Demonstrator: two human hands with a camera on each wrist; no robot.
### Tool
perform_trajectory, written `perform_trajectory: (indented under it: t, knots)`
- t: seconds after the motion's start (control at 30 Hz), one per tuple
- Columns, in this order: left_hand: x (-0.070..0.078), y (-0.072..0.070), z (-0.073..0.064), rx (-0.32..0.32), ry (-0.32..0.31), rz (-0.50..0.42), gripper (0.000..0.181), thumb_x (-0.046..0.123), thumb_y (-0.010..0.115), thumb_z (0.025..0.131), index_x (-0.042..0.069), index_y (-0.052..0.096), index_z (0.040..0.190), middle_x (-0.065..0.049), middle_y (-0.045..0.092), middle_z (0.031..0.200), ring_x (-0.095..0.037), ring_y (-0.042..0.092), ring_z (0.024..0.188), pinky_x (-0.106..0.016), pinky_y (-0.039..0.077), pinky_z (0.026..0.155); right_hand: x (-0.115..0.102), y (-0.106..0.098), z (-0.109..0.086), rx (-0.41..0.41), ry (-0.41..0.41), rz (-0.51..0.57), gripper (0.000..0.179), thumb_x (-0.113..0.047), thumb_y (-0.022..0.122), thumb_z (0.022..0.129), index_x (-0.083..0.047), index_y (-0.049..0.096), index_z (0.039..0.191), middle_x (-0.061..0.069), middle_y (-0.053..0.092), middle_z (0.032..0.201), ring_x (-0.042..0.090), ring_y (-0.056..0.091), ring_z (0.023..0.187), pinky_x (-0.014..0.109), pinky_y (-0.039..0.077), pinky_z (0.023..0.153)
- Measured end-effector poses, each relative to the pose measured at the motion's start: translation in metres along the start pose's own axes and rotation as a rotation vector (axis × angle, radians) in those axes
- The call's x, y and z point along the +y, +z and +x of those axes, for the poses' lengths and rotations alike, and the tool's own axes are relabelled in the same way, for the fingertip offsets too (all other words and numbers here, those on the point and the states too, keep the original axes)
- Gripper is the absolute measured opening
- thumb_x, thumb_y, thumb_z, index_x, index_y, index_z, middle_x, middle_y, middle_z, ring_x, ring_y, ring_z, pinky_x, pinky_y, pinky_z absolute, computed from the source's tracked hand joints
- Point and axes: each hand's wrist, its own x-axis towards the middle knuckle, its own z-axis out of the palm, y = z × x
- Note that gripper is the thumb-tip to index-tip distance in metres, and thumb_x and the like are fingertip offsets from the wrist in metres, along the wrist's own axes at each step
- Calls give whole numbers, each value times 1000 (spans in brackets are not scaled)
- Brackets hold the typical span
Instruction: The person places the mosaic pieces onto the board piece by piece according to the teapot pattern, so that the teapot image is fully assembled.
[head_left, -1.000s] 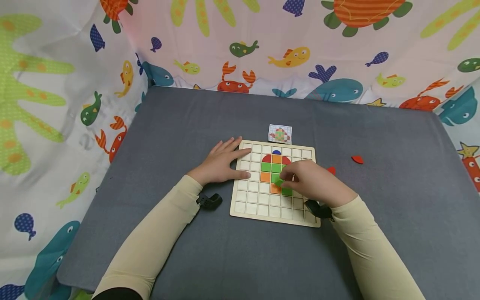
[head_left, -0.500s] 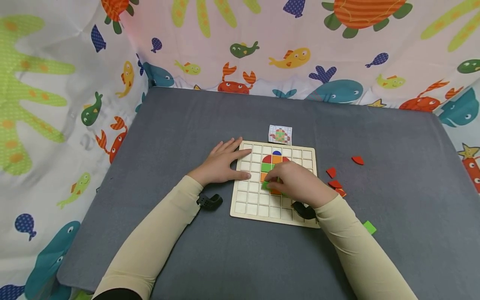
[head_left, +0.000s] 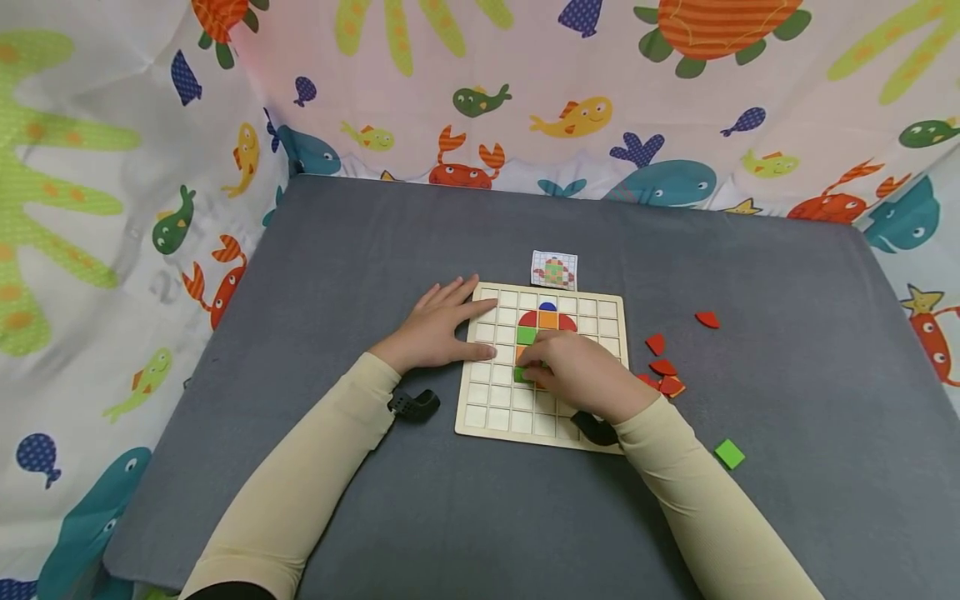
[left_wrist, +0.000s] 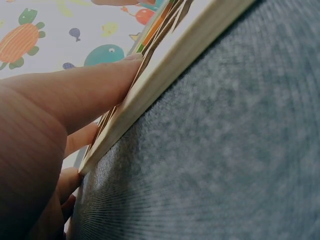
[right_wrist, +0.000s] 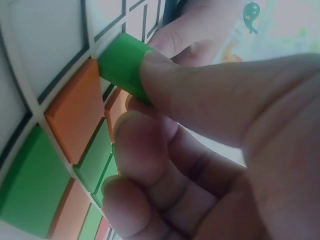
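A light wooden grid board [head_left: 495, 417] lies on the table with green, orange, red and blue tiles set in its cells. My right hand [head_left: 581, 371] is over the board's middle and pinches a green square tile [right_wrist: 125, 65] between thumb and fingers. In the right wrist view that tile stands tilted at a cell beside an orange tile [right_wrist: 77, 112]. My left hand [head_left: 438, 327] rests on the board's left edge, its fingers spread and the thumb on the rim. The left wrist view shows the thumb [left_wrist: 95, 90] against the board's edge. The right hand hides some tiles.
A small printed pattern card [head_left: 554, 270] lies just behind the board. To the right are several red quarter-round pieces [head_left: 663, 367], another red piece [head_left: 707, 320] farther off, and a loose green square [head_left: 729, 454]. A printed cloth [head_left: 420, 75] hangs behind the grey table.
My right hand has moved left across the board with the green tile, then slightly farther left to a cell. More loose pieces show at the right. The left hand keeps its place.
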Motion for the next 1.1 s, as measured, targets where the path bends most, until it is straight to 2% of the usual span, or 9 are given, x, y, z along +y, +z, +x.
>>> perform_trajectory:
  t: [0.2,0.37,0.5,1.1]
  knots:
    - [0,0,0,-3,-4,0,85,68,68,93,33,37,165,-3,8,178,-24,1,164,-48,-5,131,0,4,0,-3,-6,-20,12,-8,79,94,-11,83,105,-1,73,98,12,67,87,34,60,81]
    - [3,-3,-1,12,20,-4,84,65,69,94,30,40,164,-5,10,177,-26,3,164,-50,-4,131,-3,6,0,36,10,-79,5,-10,81,93,-14,79,95,-5,72,90,11,64,80,35,58,75]
    - [3,-3,-2,14,20,-1,84,64,69,94,29,40,164,-5,11,177,-26,3,164,-50,-4,131,-6,8,1,50,37,-132,7,-12,82,93,-16,76,90,-6,69,86,12,61,77,35,57,72]
    - [2,0,1,-1,-2,-9,85,68,68,93,33,37,165,-2,9,178,-25,1,164,-50,-5,131,-4,10,-2,54,21,-154,7,-10,79,94,-15,83,96,-2,70,93,13,67,83,36,60,76]
